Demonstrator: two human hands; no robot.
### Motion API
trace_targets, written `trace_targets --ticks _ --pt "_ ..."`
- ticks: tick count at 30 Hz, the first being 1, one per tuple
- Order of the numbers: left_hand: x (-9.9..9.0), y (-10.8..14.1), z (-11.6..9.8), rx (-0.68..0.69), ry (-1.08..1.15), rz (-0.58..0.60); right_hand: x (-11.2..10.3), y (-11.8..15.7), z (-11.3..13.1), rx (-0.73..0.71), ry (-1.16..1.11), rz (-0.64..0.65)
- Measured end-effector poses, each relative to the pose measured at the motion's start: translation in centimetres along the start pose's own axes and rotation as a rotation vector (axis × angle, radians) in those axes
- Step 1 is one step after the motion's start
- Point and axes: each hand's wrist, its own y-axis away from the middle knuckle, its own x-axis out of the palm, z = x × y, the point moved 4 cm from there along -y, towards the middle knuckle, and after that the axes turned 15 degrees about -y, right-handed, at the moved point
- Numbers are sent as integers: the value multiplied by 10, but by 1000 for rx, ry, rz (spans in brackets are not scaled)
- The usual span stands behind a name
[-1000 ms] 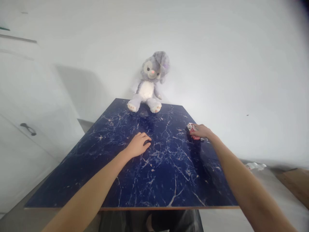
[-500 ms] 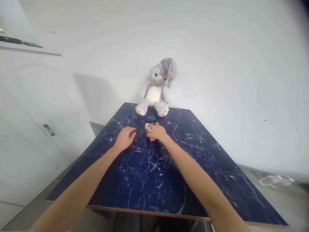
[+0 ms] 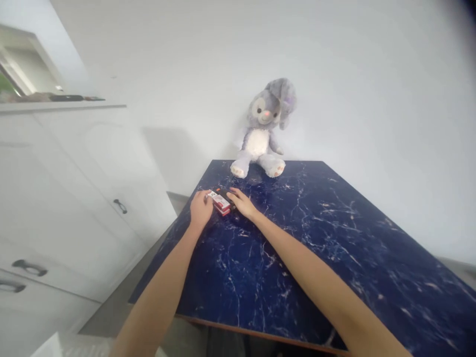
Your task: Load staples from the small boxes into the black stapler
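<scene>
Between my hands, over the dark blue marbled table (image 3: 256,282), is a small red-and-white box (image 3: 220,201), apparently stacked on another red one. Right beside it is a black box-like item (image 3: 224,193) with a bit of orange at its far end. My left hand (image 3: 201,207) has its fingers curled on the left end of the red-and-white box. From the other side my right hand (image 3: 242,202) holds the black item, thumb and fingers at its right edge. Fingers cover part of both things, and their print is too small to read.
At the table's far edge a grey plush rabbit (image 3: 260,131) sits against the white wall (image 3: 364,109). White cabinets (image 3: 85,183) with dark handles stand to the left, with long dark things lying on top. The table's near edge crosses below my forearms.
The view has turned left. My right hand has carried the red-and-white box leftward to my left hand, which was empty and is now on it. The black item beside it now shows.
</scene>
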Motion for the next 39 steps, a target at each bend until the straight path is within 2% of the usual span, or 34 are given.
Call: trace_targets --ticks 2,6,10,13,19,25,29,39 --pt "-3 1 -9 81 24 16 -5 13 -7 -6 -26 -32" --pt "-10 8 -29 270 76 60 -4 27 -2 -53 4 -67" --pt "-8 14 -37 347 86 67 -6 29 -1 -54 42 -170" --pt "-4 13 -34 332 52 35 -10 27 -5 -49 30 -250" --pt "-4 7 -24 266 -28 -54 -13 28 -5 -64 -20 -302" --pt "10 7 -28 350 -160 147 -26 45 -11 -51 5 -298" --pt "9 4 -31 264 -251 199 -32 49 -14 -45 32 -248" --pt "-2 -7 -53 85 -417 275 -32 49 -12 1 248 -272"
